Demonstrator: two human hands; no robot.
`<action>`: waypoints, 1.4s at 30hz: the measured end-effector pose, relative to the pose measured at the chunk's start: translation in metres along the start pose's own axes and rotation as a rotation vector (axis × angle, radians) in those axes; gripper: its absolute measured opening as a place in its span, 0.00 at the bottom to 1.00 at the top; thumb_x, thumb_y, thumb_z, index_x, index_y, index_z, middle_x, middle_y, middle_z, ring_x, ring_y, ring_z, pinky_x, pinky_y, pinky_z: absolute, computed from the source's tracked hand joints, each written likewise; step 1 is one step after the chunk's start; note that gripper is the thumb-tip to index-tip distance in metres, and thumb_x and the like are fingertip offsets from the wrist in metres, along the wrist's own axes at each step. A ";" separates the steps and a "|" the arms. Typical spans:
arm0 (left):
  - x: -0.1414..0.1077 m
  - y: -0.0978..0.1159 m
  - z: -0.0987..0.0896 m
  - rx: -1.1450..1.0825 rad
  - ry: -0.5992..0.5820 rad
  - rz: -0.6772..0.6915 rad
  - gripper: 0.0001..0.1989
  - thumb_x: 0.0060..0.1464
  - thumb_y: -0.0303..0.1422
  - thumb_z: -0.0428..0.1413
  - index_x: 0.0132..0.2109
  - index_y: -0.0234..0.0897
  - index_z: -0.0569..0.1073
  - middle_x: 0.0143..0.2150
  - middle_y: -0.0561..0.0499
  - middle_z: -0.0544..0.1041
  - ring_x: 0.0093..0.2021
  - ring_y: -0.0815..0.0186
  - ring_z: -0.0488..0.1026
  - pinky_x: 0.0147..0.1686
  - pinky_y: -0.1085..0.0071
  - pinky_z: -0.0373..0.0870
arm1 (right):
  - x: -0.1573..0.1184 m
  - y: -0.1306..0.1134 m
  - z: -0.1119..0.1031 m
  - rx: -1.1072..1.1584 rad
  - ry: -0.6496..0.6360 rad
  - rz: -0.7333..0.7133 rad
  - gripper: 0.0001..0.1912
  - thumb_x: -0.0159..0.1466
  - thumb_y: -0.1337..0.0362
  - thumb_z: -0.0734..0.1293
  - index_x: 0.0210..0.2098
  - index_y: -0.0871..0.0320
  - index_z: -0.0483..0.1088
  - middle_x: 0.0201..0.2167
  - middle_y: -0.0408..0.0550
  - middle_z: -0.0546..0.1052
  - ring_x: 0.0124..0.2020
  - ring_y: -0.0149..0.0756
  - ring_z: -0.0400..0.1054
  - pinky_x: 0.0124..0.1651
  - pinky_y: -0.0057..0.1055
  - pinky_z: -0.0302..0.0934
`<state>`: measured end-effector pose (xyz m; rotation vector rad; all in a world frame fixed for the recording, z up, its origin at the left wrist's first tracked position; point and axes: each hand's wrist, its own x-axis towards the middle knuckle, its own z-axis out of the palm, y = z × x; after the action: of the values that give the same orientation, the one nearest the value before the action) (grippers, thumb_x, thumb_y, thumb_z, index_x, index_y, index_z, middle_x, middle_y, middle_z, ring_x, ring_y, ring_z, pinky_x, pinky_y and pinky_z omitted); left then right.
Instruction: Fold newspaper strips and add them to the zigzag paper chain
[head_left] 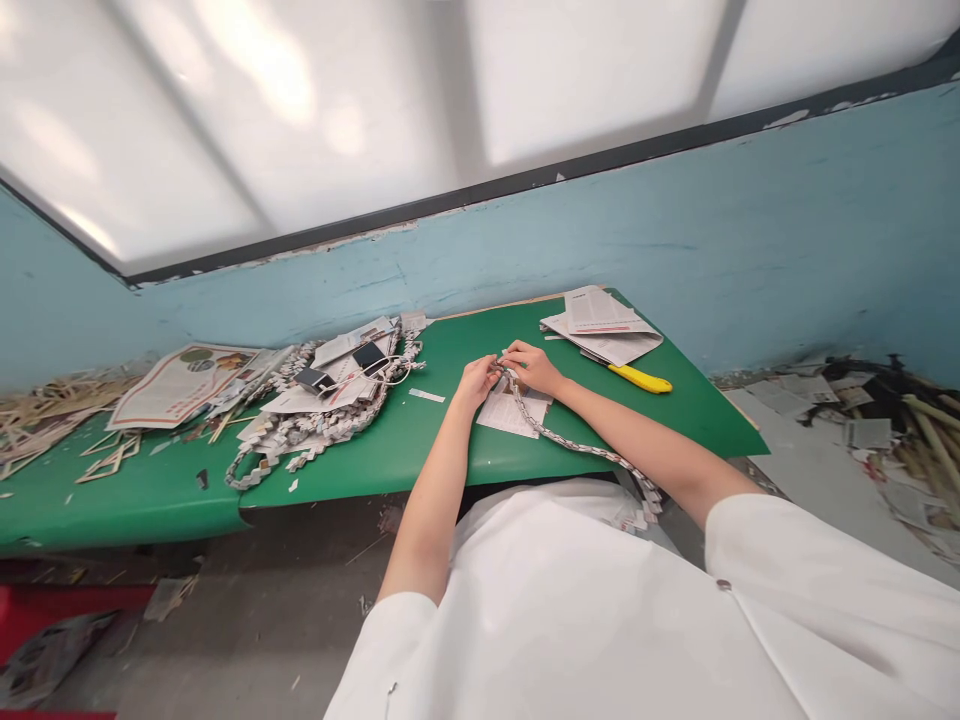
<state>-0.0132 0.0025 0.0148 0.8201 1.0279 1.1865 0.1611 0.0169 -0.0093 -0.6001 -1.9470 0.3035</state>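
A folded-paper chain [559, 436] runs from between my hands across the green table and over its front edge toward my lap. My left hand [478, 380] is closed on the chain's upper end, fingers pinched together. Close against it, my right hand [531, 366] pinches the same end from the other side. Fingers cover the exact link being held. Beneath the hands lies a small printed newspaper piece [504, 417]. A narrow paper strip [427, 396] rests on the table left of my left hand.
Right of my hands, a yellow-handled cutter [639, 379] lies partly under folded newspapers [611, 328]. At left are a heap of paper chain [315, 437], dark-lensed glasses or similar dark squares with a white cord [370, 358], a printed sheet [184, 385] and wooden sticks [45, 405].
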 end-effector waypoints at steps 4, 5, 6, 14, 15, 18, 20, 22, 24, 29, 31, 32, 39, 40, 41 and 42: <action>-0.002 0.001 0.001 0.002 -0.003 0.002 0.04 0.61 0.28 0.61 0.37 0.32 0.75 0.29 0.51 0.74 0.24 0.75 0.68 0.25 0.80 0.67 | 0.000 0.000 0.003 -0.006 0.046 -0.009 0.15 0.74 0.54 0.64 0.43 0.52 0.81 0.39 0.51 0.78 0.38 0.41 0.74 0.44 0.39 0.70; -0.003 0.001 0.001 0.002 -0.004 0.001 0.04 0.61 0.28 0.62 0.37 0.32 0.75 0.29 0.51 0.75 0.24 0.75 0.68 0.25 0.79 0.67 | 0.000 0.000 0.003 -0.002 0.052 -0.005 0.14 0.74 0.54 0.65 0.43 0.52 0.81 0.39 0.51 0.79 0.38 0.41 0.74 0.45 0.39 0.70; -0.003 0.002 0.001 0.003 -0.005 0.001 0.04 0.61 0.28 0.61 0.37 0.32 0.75 0.29 0.50 0.75 0.24 0.75 0.68 0.26 0.79 0.67 | 0.000 -0.001 0.003 0.005 0.053 0.000 0.14 0.74 0.54 0.65 0.43 0.52 0.81 0.39 0.51 0.79 0.39 0.41 0.74 0.45 0.38 0.70; 0.000 0.000 0.000 0.026 0.015 0.004 0.05 0.61 0.29 0.60 0.36 0.33 0.75 0.31 0.48 0.76 0.24 0.74 0.68 0.27 0.76 0.69 | -0.003 -0.001 -0.004 -0.005 -0.079 0.102 0.15 0.76 0.59 0.58 0.46 0.55 0.75 0.41 0.53 0.80 0.40 0.42 0.73 0.47 0.39 0.67; 0.000 0.000 0.000 0.033 0.016 0.006 0.05 0.61 0.30 0.61 0.36 0.34 0.75 0.30 0.49 0.75 0.24 0.73 0.68 0.27 0.76 0.70 | -0.004 -0.001 -0.004 -0.014 -0.108 0.090 0.15 0.75 0.59 0.58 0.46 0.55 0.75 0.41 0.53 0.80 0.40 0.43 0.73 0.47 0.39 0.67; -0.001 0.000 0.000 0.038 0.008 0.014 0.06 0.60 0.31 0.63 0.36 0.34 0.75 0.29 0.50 0.74 0.24 0.72 0.69 0.28 0.75 0.70 | -0.004 0.000 -0.004 -0.021 -0.157 0.064 0.14 0.75 0.60 0.58 0.45 0.55 0.74 0.41 0.53 0.80 0.39 0.42 0.72 0.47 0.38 0.66; -0.002 0.000 0.000 0.032 -0.007 0.019 0.06 0.61 0.31 0.62 0.36 0.34 0.75 0.29 0.50 0.74 0.25 0.73 0.69 0.28 0.75 0.70 | -0.004 0.001 -0.003 -0.021 -0.159 0.065 0.13 0.75 0.61 0.58 0.44 0.55 0.74 0.40 0.52 0.80 0.38 0.42 0.72 0.46 0.38 0.65; -0.002 0.000 0.001 0.030 -0.018 0.023 0.07 0.61 0.31 0.61 0.35 0.33 0.74 0.29 0.50 0.74 0.24 0.73 0.69 0.27 0.76 0.69 | -0.004 0.001 -0.003 -0.020 -0.152 0.073 0.14 0.75 0.60 0.57 0.43 0.55 0.73 0.39 0.52 0.80 0.37 0.42 0.71 0.45 0.37 0.65; -0.003 0.000 0.001 0.041 -0.032 0.031 0.08 0.61 0.31 0.62 0.35 0.32 0.74 0.29 0.50 0.74 0.24 0.74 0.69 0.26 0.76 0.69 | -0.004 0.001 -0.003 -0.020 -0.149 0.078 0.14 0.75 0.60 0.57 0.43 0.55 0.73 0.39 0.52 0.80 0.37 0.42 0.71 0.44 0.37 0.65; -0.003 -0.001 0.001 0.062 -0.066 0.061 0.11 0.60 0.34 0.65 0.36 0.32 0.73 0.29 0.51 0.74 0.23 0.75 0.69 0.23 0.78 0.66 | -0.004 0.000 -0.004 -0.025 -0.144 0.076 0.14 0.75 0.59 0.57 0.43 0.56 0.73 0.38 0.52 0.80 0.36 0.41 0.72 0.44 0.37 0.65; -0.003 -0.002 0.000 0.058 -0.072 0.073 0.12 0.59 0.35 0.66 0.35 0.32 0.73 0.28 0.52 0.73 0.22 0.75 0.68 0.22 0.78 0.64 | -0.004 0.000 -0.003 -0.031 -0.140 0.077 0.14 0.75 0.59 0.58 0.43 0.55 0.74 0.39 0.52 0.80 0.37 0.42 0.72 0.44 0.38 0.65; -0.002 -0.002 0.000 0.058 -0.071 0.079 0.13 0.59 0.36 0.66 0.35 0.33 0.72 0.27 0.52 0.72 0.22 0.75 0.68 0.21 0.78 0.63 | -0.004 0.000 -0.003 -0.031 -0.135 0.079 0.14 0.75 0.60 0.58 0.43 0.55 0.74 0.39 0.52 0.80 0.37 0.42 0.72 0.45 0.38 0.65; 0.000 -0.004 0.001 0.074 -0.071 0.114 0.14 0.58 0.37 0.67 0.34 0.33 0.73 0.25 0.54 0.71 0.21 0.75 0.68 0.20 0.77 0.61 | -0.003 0.000 -0.001 -0.022 -0.119 0.099 0.14 0.75 0.59 0.58 0.41 0.55 0.73 0.38 0.52 0.79 0.36 0.42 0.71 0.44 0.37 0.64; 0.000 -0.004 0.001 0.087 -0.068 0.115 0.14 0.58 0.37 0.67 0.34 0.33 0.73 0.25 0.54 0.71 0.21 0.75 0.68 0.20 0.77 0.61 | -0.003 0.000 -0.001 -0.019 -0.123 0.106 0.14 0.75 0.58 0.58 0.40 0.55 0.73 0.36 0.52 0.79 0.35 0.42 0.71 0.43 0.37 0.64; 0.000 -0.004 0.001 0.102 -0.064 0.119 0.14 0.58 0.37 0.67 0.34 0.33 0.73 0.24 0.54 0.71 0.21 0.75 0.68 0.20 0.77 0.61 | -0.003 0.000 -0.001 -0.016 -0.125 0.116 0.14 0.74 0.59 0.58 0.39 0.55 0.73 0.35 0.51 0.79 0.34 0.42 0.70 0.42 0.37 0.64; -0.001 -0.004 0.001 0.119 -0.057 0.126 0.13 0.58 0.37 0.67 0.34 0.33 0.74 0.24 0.54 0.71 0.20 0.75 0.68 0.20 0.77 0.61 | -0.002 0.000 -0.001 -0.014 -0.129 0.125 0.14 0.74 0.59 0.58 0.38 0.55 0.73 0.34 0.51 0.78 0.34 0.41 0.70 0.41 0.37 0.63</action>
<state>-0.0109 0.0010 0.0113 1.0194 1.0191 1.2092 0.1629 0.0157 -0.0104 -0.7287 -2.0395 0.4163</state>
